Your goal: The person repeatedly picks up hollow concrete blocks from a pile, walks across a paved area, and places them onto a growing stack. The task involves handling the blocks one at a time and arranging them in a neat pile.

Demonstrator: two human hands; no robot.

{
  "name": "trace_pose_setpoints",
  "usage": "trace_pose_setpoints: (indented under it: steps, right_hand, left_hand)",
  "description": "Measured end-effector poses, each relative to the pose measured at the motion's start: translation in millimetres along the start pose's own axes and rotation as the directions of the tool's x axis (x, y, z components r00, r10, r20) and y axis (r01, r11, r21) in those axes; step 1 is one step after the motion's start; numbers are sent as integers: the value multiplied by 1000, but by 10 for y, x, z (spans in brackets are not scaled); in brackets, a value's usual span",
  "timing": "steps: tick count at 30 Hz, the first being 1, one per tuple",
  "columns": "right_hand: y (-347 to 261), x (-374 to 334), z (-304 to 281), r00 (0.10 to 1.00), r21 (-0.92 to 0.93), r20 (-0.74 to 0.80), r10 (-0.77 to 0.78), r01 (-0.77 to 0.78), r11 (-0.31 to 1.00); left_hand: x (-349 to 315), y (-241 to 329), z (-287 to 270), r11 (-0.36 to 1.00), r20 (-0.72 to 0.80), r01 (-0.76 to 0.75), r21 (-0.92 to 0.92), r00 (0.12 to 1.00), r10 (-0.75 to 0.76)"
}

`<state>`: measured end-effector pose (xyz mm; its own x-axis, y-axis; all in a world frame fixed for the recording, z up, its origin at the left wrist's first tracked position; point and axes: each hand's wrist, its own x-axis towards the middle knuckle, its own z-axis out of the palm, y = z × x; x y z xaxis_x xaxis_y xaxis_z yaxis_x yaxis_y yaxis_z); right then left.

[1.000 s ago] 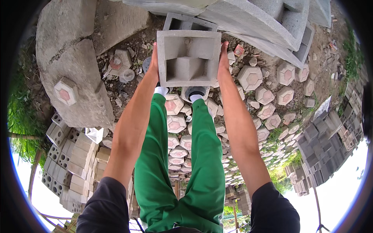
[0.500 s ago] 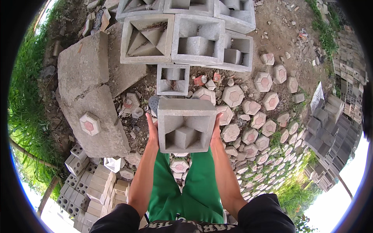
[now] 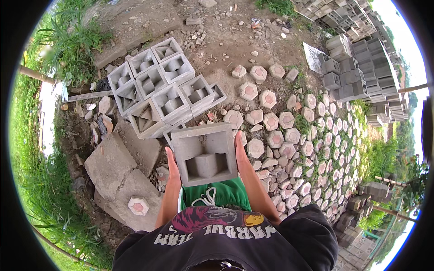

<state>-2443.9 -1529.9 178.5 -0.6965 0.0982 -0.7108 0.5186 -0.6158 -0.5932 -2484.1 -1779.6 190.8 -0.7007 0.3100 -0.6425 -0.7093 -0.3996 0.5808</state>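
Observation:
Between my two palms is a square grey concrete vent block [image 3: 207, 166], held up in front of my waist, its hollow face with angled inner pieces turned toward me. My left hand [image 3: 173, 164] presses flat on its left side, and my right hand [image 3: 241, 147] on its right side. The fingertips are partly hidden behind the sides. Beyond it, to the left, several similar vent blocks [image 3: 172, 104] sit side by side on the ground. The held block covers part of a smaller block [image 3: 176, 128] at their near edge.
Cracked concrete slabs [image 3: 111, 159] lie at left, one bearing a hexagonal paver [image 3: 138, 205]. Many pink-centred hexagonal pavers [image 3: 267, 99] cover the ground at right. Stacks of grey blocks [image 3: 350, 74] stand at far right. Tall grass [image 3: 49, 180] borders the left side, with rubble near the slabs.
My view has lifted and swung to the right, so the grouped blocks now appear farther left. The vent block stays between my hands, now closer to my shirt.

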Motion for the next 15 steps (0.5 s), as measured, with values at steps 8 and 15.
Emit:
trace_pose_setpoints:
  steps: [8, 15]
  right_hand:
    - [-311, -929, 52, 967, 91, -148, -207, 221, 971]
    - [-146, -1522, -280, 861, 212, -381, -337, 436, 874]
  left_hand:
    - [110, 381, 673, 980, 348, -32, 195, 937, -39]
    - [47, 185, 1373, 909, 524, 11, 417, 814, -250]
